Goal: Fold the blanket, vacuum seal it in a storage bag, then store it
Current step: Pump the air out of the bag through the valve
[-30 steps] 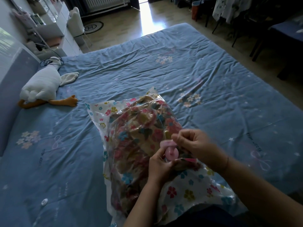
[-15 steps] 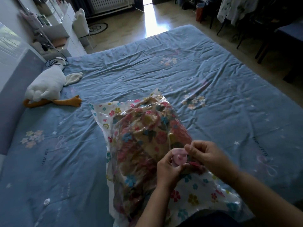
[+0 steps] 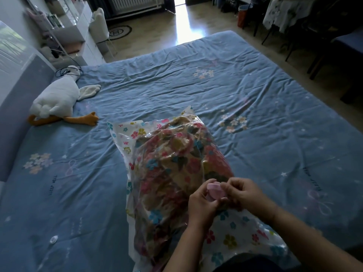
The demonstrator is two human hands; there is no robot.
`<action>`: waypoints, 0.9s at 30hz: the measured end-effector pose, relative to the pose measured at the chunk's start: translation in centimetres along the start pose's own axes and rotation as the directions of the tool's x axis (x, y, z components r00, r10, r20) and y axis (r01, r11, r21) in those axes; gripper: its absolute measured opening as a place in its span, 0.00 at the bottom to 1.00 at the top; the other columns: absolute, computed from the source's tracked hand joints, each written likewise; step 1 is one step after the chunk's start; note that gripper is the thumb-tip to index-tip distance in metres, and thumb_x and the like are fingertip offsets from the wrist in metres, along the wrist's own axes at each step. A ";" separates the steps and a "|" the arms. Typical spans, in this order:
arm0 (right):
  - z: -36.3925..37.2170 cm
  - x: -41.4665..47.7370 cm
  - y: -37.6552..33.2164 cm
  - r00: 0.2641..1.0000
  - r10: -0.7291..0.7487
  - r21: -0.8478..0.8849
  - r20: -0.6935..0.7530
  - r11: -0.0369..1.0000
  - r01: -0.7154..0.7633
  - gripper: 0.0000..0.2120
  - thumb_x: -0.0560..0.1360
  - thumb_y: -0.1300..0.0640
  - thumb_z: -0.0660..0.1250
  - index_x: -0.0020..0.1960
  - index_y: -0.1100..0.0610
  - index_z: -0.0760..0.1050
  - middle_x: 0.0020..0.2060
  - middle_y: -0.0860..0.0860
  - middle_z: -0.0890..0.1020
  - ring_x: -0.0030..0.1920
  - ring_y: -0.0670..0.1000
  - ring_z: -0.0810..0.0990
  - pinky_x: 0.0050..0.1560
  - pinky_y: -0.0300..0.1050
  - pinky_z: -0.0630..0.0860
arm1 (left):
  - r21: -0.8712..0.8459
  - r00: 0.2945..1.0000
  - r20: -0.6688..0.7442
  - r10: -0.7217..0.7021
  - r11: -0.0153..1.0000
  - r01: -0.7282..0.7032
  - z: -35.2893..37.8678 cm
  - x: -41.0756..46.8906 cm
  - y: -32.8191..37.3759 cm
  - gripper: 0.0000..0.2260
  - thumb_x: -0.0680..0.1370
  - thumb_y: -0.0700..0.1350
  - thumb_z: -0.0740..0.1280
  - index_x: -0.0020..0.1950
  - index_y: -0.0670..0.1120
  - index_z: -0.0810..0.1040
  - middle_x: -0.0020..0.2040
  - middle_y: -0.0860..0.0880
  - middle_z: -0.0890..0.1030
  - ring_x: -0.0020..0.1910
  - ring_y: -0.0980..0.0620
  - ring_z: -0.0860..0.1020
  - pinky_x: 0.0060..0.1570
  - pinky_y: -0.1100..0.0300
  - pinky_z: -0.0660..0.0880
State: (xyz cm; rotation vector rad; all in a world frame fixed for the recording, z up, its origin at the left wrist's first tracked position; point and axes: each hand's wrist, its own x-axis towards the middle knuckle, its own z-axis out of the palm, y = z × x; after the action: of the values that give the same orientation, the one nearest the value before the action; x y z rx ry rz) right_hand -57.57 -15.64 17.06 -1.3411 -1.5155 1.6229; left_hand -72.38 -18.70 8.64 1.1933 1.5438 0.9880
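The storage bag (image 3: 176,173) lies on the bed (image 3: 255,95) with the folded blanket (image 3: 182,160) inside. Its long axis runs from 6 o'clock, at the person, toward 12 o'clock. The pink valve cap (image 3: 215,190) sits on the upper face of the bag near its 6 o'clock end, toward 3 o'clock of the centre line. Both hands meet at the cap. The left hand (image 3: 201,204) grips it from 7 o'clock; the right hand (image 3: 240,193) pinches it from 3 o'clock. The two hands are equally near. The coming move likely concerns the cap.
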 end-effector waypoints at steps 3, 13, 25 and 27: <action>0.2 0.5 0.5 1.000 0.024 -0.118 0.004 0.993 -0.023 0.18 0.68 0.43 0.66 0.33 0.58 0.76 0.23 0.47 0.75 0.26 0.44 0.73 0.30 0.39 0.70 | -0.046 0.999 -0.023 -0.024 0.999 0.023 0.0 0.0 0.0 0.24 0.62 0.49 0.82 0.54 0.62 0.79 0.51 0.58 0.84 0.52 0.61 0.82 0.54 0.59 0.80; -0.2 -0.1 -1.4 0.996 -0.086 0.014 0.018 0.996 0.086 0.14 0.70 0.48 0.66 0.31 0.56 0.74 0.23 0.48 0.74 0.25 0.44 0.70 0.28 0.37 0.68 | -0.006 1.000 -0.014 0.013 1.000 -0.013 -0.3 -0.1 0.5 0.21 0.66 0.43 0.80 0.52 0.60 0.79 0.47 0.69 0.82 0.50 0.65 0.81 0.49 0.71 0.76; -1.4 -1.6 -6.5 0.954 -0.277 0.457 0.115 0.868 0.197 0.15 0.71 0.50 0.72 0.32 0.56 0.73 0.26 0.55 0.71 0.25 0.45 0.66 0.27 0.33 0.65 | -0.060 1.000 0.004 0.001 0.998 0.000 -0.7 0.2 1.0 0.22 0.65 0.49 0.80 0.57 0.59 0.80 0.52 0.59 0.84 0.54 0.61 0.81 0.55 0.59 0.79; -1.0 -0.8 -3.7 0.986 -0.143 0.277 0.085 0.954 0.115 0.15 0.72 0.48 0.71 0.33 0.56 0.74 0.26 0.52 0.72 0.26 0.46 0.68 0.28 0.37 0.66 | -0.038 1.000 0.000 0.006 0.999 -0.006 -0.7 0.2 1.0 0.20 0.65 0.46 0.80 0.55 0.58 0.81 0.50 0.60 0.84 0.52 0.61 0.82 0.54 0.58 0.80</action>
State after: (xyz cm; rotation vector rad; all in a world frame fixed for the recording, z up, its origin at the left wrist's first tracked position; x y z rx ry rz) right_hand -57.28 -15.14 20.88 -1.0028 -1.3484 1.7648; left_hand -72.80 -18.34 9.72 1.1722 1.5151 1.0169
